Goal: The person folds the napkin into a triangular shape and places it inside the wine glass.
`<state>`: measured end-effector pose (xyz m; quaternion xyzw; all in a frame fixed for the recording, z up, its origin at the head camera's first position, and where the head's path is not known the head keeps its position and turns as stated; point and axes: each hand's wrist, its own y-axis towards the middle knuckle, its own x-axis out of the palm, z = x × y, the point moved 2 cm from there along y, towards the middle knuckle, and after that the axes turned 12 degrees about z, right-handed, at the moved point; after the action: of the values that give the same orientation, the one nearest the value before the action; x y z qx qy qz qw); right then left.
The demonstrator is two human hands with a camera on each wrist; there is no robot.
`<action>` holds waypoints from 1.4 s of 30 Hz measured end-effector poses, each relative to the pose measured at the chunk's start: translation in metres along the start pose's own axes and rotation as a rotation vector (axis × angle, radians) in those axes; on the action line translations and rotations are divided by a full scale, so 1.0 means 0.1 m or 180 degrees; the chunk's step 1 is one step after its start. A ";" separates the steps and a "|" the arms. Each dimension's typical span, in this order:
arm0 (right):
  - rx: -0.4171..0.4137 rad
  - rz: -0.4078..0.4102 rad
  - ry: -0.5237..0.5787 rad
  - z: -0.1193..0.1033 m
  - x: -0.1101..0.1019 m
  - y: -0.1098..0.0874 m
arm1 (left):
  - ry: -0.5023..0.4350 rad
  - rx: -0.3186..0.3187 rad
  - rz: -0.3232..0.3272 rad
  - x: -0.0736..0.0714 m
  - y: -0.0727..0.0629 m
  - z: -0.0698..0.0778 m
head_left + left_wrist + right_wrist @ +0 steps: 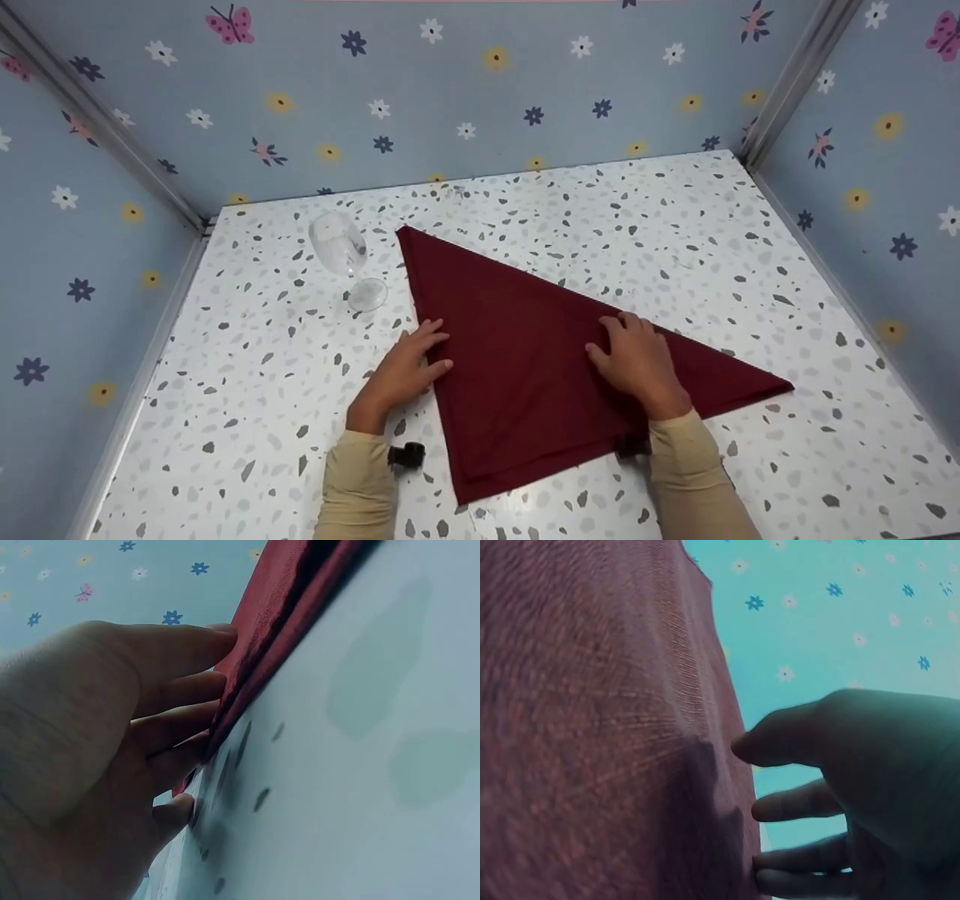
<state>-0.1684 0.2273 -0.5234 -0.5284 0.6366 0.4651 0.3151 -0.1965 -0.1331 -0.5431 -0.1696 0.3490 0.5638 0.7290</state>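
A dark red cloth napkin [517,337], folded into a triangle, lies flat on the speckled table. At its left edge is my left hand [409,367], fingertips and thumb touching the cloth border; the left wrist view shows the layered red edge [262,637] right at those fingertips. My right hand [637,360] rests on the cloth near its long slanted edge, fingers slightly bent and spread. In the right wrist view the fingertips of the right hand [840,795] meet the cloth surface [592,720], and small creases run across it.
A clear stemmed glass [337,244] stands left of the napkin's top corner, its round base [367,295] on the white speckled table [247,360]. Blue flowered panels [465,90] enclose the back and both sides.
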 end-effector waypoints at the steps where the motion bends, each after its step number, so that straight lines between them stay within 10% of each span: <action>1: -0.0017 0.0000 0.0064 0.00 -0.01 0.01 | 0.0004 -0.0007 0.0009 -0.02 0.01 0.01; 11: 0.0009 -0.0119 0.0512 -0.02 0.03 0.00 | 0.0321 -0.0215 0.0117 -0.10 0.01 0.03; 24: -0.0004 -0.0254 -0.0267 -0.01 -0.18 -0.20 | 0.0613 0.0014 0.0307 0.09 -0.18 0.16; 42: -0.0006 -0.0179 0.0023 0.36 -0.14 -0.07 | 0.0758 0.0412 0.0514 0.18 -0.21 0.29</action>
<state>-0.1613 0.2656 -0.5264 -0.5481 0.6222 0.4548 0.3252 -0.1651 -0.1084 -0.5388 -0.1594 0.4811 0.5729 0.6442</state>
